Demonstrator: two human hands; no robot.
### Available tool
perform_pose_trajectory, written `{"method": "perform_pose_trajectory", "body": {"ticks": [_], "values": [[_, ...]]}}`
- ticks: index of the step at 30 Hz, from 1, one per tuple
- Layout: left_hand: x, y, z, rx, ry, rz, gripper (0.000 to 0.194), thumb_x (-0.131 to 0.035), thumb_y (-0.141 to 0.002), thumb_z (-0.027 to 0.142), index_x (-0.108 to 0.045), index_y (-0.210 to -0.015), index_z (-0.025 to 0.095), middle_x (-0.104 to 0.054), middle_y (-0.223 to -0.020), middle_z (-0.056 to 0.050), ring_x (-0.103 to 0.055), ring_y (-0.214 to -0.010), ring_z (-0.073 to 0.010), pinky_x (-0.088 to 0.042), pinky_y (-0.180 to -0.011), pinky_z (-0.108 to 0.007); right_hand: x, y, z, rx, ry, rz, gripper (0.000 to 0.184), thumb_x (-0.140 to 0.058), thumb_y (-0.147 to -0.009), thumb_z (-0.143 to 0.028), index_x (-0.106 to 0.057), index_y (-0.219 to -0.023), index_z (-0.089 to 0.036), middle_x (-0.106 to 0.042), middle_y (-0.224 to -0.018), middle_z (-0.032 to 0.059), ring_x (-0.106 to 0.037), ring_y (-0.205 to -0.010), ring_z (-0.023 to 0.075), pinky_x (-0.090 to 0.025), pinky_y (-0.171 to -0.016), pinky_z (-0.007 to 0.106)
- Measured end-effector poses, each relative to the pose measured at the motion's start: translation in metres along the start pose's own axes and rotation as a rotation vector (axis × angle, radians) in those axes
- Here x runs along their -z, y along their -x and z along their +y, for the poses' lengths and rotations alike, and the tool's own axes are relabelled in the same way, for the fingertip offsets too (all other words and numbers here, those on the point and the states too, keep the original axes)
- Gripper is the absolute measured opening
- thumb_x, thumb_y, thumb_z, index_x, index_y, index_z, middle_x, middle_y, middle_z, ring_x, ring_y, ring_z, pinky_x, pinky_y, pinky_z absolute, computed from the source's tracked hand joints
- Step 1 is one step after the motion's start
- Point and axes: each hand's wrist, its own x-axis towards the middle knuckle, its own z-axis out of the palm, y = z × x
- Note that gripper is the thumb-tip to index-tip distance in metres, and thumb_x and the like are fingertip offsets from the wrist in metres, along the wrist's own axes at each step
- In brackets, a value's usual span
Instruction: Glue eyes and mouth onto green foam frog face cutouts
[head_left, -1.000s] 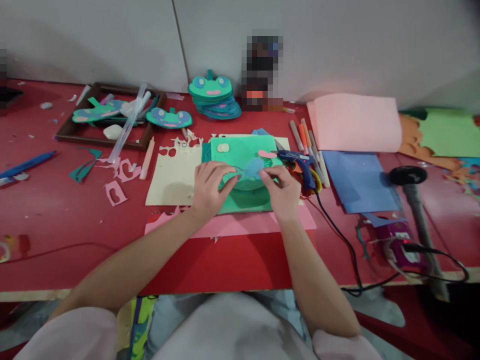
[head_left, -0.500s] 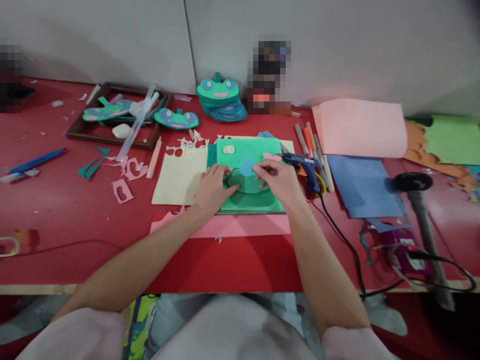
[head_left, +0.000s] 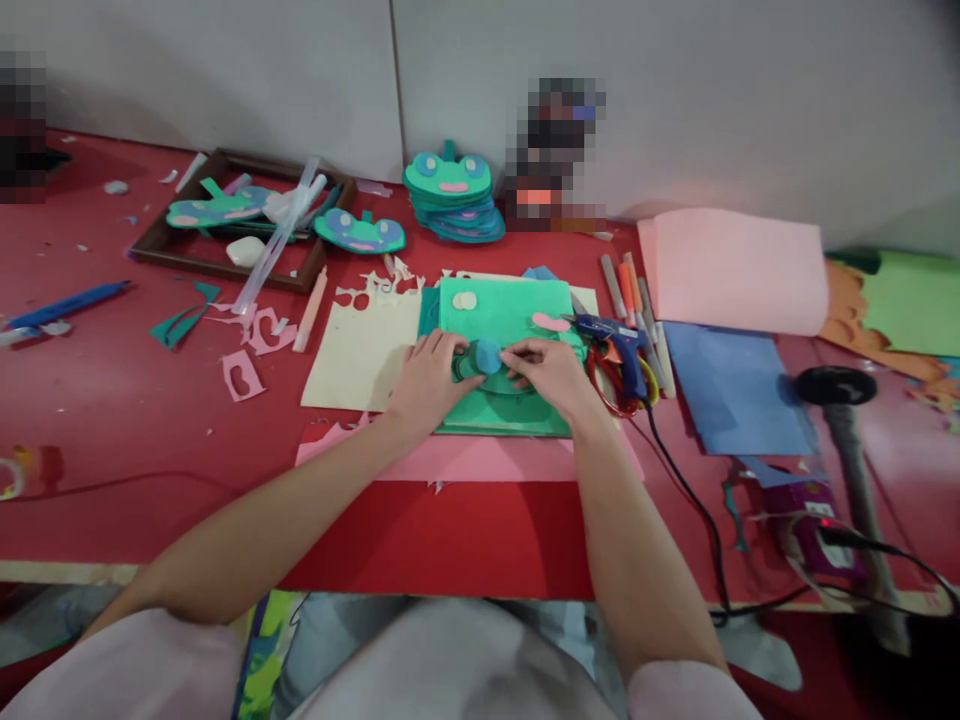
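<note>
My right hand (head_left: 551,372) pinches a small blue foam disc (head_left: 488,357) by its edge, over the left part of a green pumpkin-shaped cutout (head_left: 501,384). My left hand (head_left: 426,378) grips that cutout at its left side, thumb and fingers around the edge. Beneath lies a stack of green foam sheets (head_left: 510,297). On the top sheet are pale round pieces (head_left: 464,300) at the upper left and a pink oval strip (head_left: 551,322) at the right. My hands partly cover the cutout.
A blue glue gun (head_left: 619,345) with a cord lies to the right, beside several markers (head_left: 628,287). Finished face cutouts (head_left: 448,180) are piled behind. A brown wooden frame (head_left: 225,262) holds glue sticks at the left. A black-headed mallet (head_left: 844,385) lies far right.
The blue disc has come lower and slightly left, nearer my left hand, with my right hand following it. The camera view has shifted a little.
</note>
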Motion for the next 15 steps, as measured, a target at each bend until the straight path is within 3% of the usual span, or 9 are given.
{"method": "perform_pose_trajectory", "body": {"ticks": [8, 15], "values": [[-0.0022, -0.0002, -0.0012, 0.0, -0.011, 0.005, 0.033, -0.066, -0.074, 0.038, -0.052, -0.098, 0.02, -0.06, -0.098, -0.005, -0.056, -0.096, -0.0242, -0.041, -0.079, -0.038, -0.0044, 0.0008, -0.0022, 0.033, 0.133, 0.006, 0.006, -0.064, -0.071, -0.02, -0.063, -0.066, -0.017, -0.06, -0.054, -0.0016, -0.054, -0.041, 0.0092, -0.046, -0.04, 0.022], [-0.0023, -0.0002, -0.0015, -0.002, -0.024, -0.004, 0.037, -0.07, -0.071, 0.035, -0.051, -0.098, 0.02, -0.059, -0.097, -0.005, -0.055, -0.096, -0.024, -0.041, -0.079, -0.038, -0.0061, 0.0016, -0.0007, 0.081, 0.231, 0.013, 0.006, -0.062, -0.074, -0.022, -0.063, -0.069, -0.018, -0.062, -0.061, -0.0003, -0.055, -0.043, 0.0093, -0.046, -0.041, 0.023]]}}
